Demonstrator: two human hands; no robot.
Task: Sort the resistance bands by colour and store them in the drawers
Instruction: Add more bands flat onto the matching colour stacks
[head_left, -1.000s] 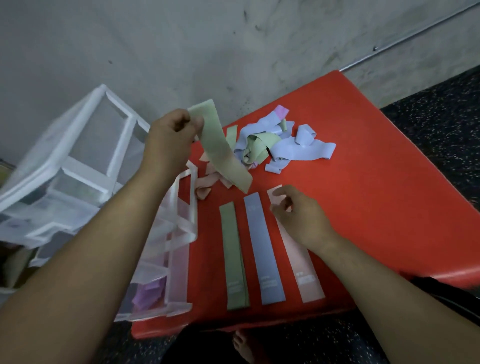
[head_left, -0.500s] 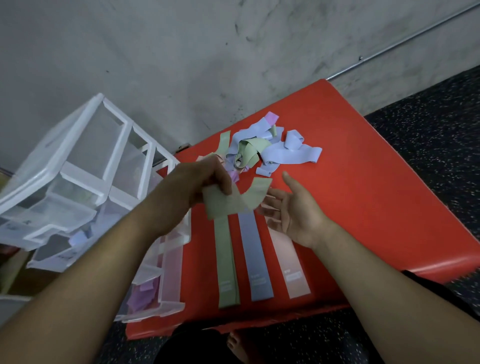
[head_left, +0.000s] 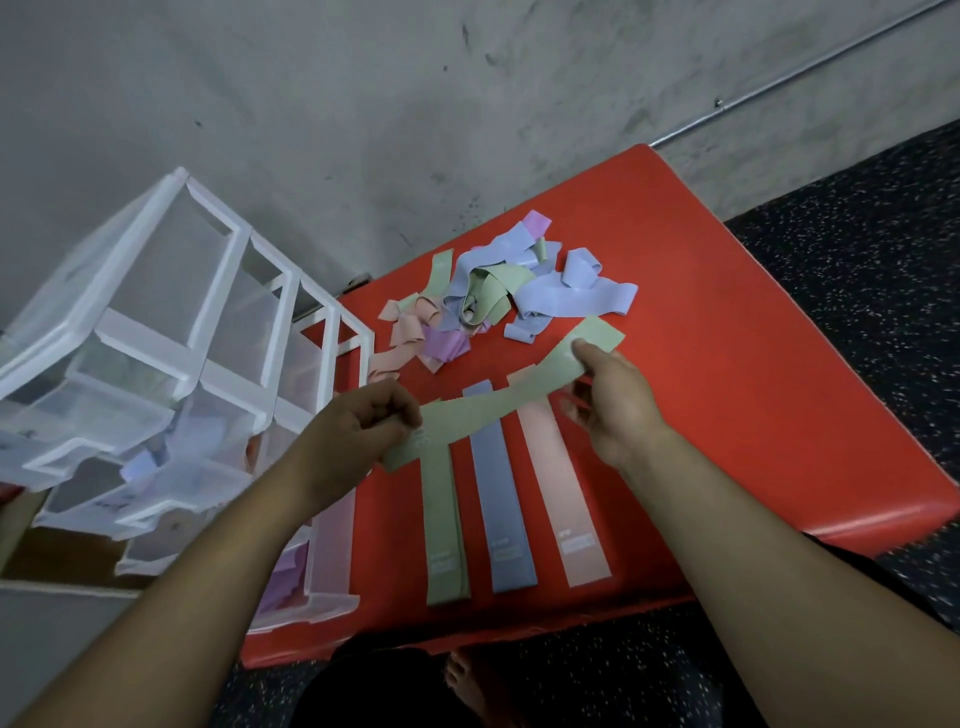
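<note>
Listing hands first: what does each hold? (Clerk)

Left hand (head_left: 363, 431): curled, pinching one end of the held green band (head_left: 498, 410). Right hand (head_left: 613, 400): thumb and fingers gripping the other end. The band spans the air between them. (Checker)

Items on the red table (head_left: 753, 415)? (Clerk)

Flat green band (head_left: 441, 519), blue band (head_left: 501, 499) and pink band (head_left: 558, 493), side by side under the held one. Mixed pile of bands (head_left: 498, 291), far side. Clear drawer unit (head_left: 171, 332), just left of the table, with purple bands (head_left: 280, 571) in a low drawer. (Checker)
</note>
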